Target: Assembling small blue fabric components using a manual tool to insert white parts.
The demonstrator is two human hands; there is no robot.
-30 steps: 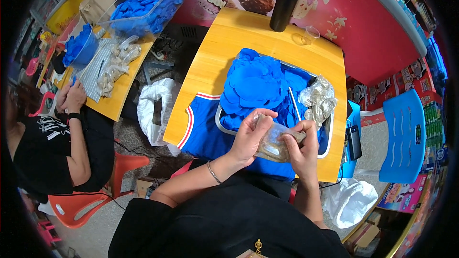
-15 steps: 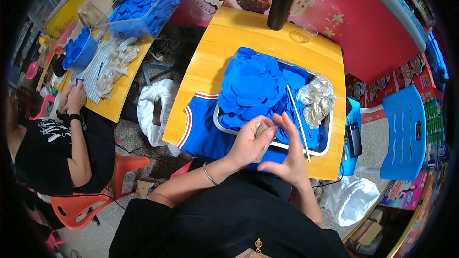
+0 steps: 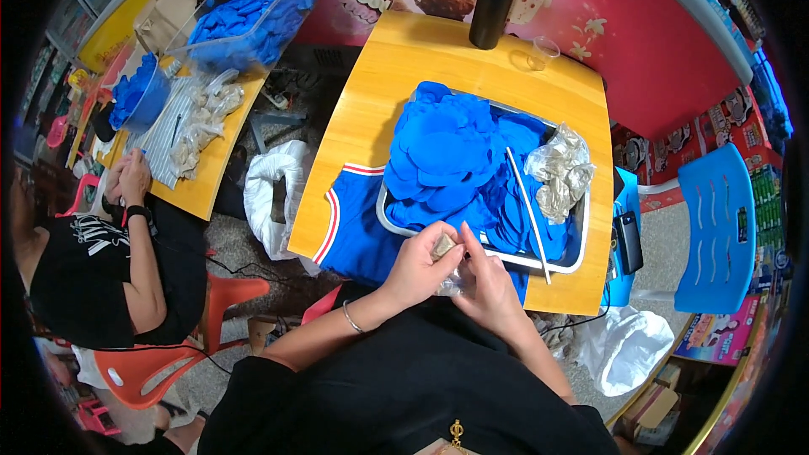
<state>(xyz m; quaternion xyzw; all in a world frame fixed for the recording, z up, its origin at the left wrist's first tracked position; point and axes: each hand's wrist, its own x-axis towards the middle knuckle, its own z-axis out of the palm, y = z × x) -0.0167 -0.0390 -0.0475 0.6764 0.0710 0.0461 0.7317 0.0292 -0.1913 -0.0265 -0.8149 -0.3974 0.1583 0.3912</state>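
The bundle is tan, the discs blue, the table yellow, the garment blue, banded red and white.

Shop interior, stocked shelves, snack-printed pink panel

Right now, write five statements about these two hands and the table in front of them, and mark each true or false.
1. The left hand has a metal bracelet at its wrist. True.
2. The right hand is far from the left one. False: they are close together, at a crumpled plastic bag.
3. Blue pieces are heaped in the tray. True.
4. The black bottle lies on its side. False: it stands upright near the far edge of the table.
5. The white stick crosses the tray's near rim. True.
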